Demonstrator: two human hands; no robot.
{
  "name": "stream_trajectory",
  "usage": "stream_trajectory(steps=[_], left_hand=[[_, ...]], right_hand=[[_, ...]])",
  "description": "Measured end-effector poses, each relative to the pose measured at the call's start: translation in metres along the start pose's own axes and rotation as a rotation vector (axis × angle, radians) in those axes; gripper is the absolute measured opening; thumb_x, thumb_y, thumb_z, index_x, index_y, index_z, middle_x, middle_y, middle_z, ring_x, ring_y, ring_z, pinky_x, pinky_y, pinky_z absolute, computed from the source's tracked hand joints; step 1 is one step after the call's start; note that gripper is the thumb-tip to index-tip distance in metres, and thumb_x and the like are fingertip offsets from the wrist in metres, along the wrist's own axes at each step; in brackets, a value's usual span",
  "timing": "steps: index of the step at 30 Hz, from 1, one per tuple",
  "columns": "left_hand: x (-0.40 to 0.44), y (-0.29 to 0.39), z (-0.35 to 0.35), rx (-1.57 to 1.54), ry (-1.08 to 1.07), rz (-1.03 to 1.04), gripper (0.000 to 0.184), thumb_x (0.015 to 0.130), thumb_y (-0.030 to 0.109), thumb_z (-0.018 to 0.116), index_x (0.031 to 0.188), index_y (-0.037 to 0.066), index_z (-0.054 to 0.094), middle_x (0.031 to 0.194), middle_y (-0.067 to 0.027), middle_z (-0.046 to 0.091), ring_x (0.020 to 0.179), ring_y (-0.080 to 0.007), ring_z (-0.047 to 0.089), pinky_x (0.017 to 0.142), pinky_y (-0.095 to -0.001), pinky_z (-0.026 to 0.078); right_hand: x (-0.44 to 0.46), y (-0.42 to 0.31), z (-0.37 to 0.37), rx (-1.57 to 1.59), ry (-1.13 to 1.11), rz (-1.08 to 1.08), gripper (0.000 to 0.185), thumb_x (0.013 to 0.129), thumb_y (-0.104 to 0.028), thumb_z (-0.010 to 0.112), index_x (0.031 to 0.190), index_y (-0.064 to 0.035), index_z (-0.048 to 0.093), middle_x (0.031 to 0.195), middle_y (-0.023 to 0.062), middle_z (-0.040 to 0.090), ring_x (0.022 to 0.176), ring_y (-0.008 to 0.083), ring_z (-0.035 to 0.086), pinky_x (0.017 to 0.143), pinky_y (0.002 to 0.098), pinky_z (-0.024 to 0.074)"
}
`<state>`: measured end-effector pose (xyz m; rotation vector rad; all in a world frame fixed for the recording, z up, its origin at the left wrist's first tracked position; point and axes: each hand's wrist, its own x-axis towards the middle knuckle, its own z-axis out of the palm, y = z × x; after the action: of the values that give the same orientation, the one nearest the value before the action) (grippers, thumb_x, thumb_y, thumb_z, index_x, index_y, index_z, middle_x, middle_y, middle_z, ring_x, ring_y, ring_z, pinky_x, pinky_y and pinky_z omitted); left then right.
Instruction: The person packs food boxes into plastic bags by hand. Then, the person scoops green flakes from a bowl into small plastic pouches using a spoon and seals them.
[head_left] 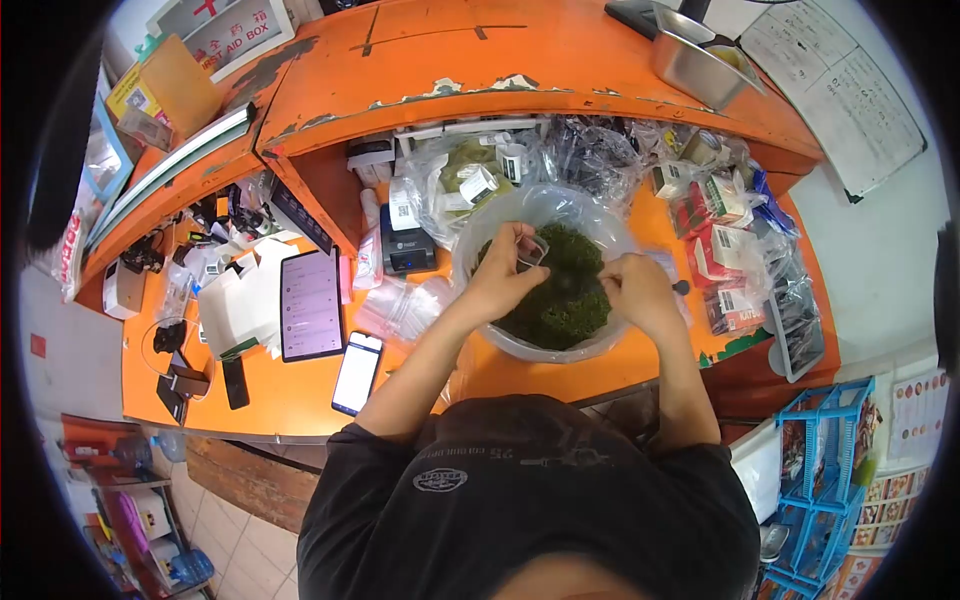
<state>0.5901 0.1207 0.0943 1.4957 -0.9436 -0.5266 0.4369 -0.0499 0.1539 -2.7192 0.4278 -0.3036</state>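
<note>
A large translucent bowl (590, 352) stands on the orange desk, with dark green leafy stuff (575, 310) inside. Over its left part, my left hand (507, 275) is curled round a small clear plastic piece, perhaps a bag or cup. My right hand (640, 292) is at the bowl's right side, its fingers pinched together at the edge of the green stuff. Whatever lies between those fingertips is too small to make out. Both forearms reach in from the near side of the desk.
Left of the bowl lie clear plastic bags (405, 308), a card terminal (408, 250), a phone (357, 372) and a tablet (311, 305). Red packets (717, 252) and a grey tray (795, 325) are at the right. An orange shelf (420, 60) runs behind, holding a metal container (695, 72).
</note>
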Motion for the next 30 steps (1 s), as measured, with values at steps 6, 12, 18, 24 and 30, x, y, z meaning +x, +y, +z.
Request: stream_trajectory(steps=[6, 12, 18, 24, 30], left_hand=[[-0.009, 0.019, 0.018, 0.293, 0.120, 0.197, 0.059, 0.076, 0.010, 0.069, 0.123, -0.002, 0.035, 0.108, -0.0193, 0.046, 0.104, -0.0324, 0.047, 0.092, -0.0395, 0.039], [-0.015, 0.039, 0.008, 0.622, 0.140, 0.363, 0.068, 0.073, 0.013, 0.072, 0.131, 0.001, 0.039, 0.128, -0.0221, 0.039, 0.118, -0.0397, 0.039, 0.099, -0.0438, 0.035], [-0.012, 0.042, -0.007, 0.642, 0.212, 0.370, 0.046, 0.076, 0.009, 0.071, 0.121, 0.003, 0.058, 0.131, -0.0228, 0.044, 0.122, -0.0351, 0.044, 0.103, -0.0402, 0.036], [-0.002, 0.005, -0.011, -0.342, 0.136, 0.025, 0.016, 0.086, 0.002, 0.065, 0.102, -0.002, 0.064, 0.085, -0.0050, 0.069, 0.079, -0.0081, 0.063, 0.074, -0.0222, 0.049], [-0.004, 0.014, 0.001, -0.493, 0.151, 0.070, 0.014, 0.086, 0.002, 0.066, 0.098, -0.005, 0.063, 0.086, -0.0098, 0.069, 0.077, -0.0121, 0.066, 0.074, -0.0247, 0.052]], right_hand=[[0.014, -0.040, 0.013, 0.426, 0.312, -0.361, 0.015, 0.077, -0.003, 0.065, 0.090, 0.0012, 0.067, 0.079, 0.0113, 0.059, 0.067, 0.0237, 0.058, 0.063, 0.0328, 0.0457], [0.017, -0.038, 0.025, 0.362, 0.204, -0.301, 0.008, 0.080, -0.004, 0.061, 0.085, -0.0002, 0.065, 0.079, 0.0135, 0.060, 0.076, 0.0318, 0.058, 0.069, 0.0385, 0.0460], [0.016, -0.035, 0.018, 0.357, 0.204, -0.337, 0.007, 0.081, 0.000, 0.059, 0.084, 0.0008, 0.065, 0.082, 0.0140, 0.061, 0.076, 0.0323, 0.058, 0.069, 0.0369, 0.0468], [0.015, -0.034, 0.015, 0.661, 0.186, -0.227, 0.010, 0.082, -0.001, 0.062, 0.092, 0.0005, 0.064, 0.083, 0.0093, 0.063, 0.078, 0.0186, 0.061, 0.070, 0.0306, 0.0478], [0.021, -0.044, 0.035, 0.803, 0.234, -0.162, 0.010, 0.082, -0.001, 0.064, 0.091, 0.0018, 0.063, 0.081, 0.0080, 0.064, 0.075, 0.0133, 0.061, 0.068, 0.0264, 0.0479]])
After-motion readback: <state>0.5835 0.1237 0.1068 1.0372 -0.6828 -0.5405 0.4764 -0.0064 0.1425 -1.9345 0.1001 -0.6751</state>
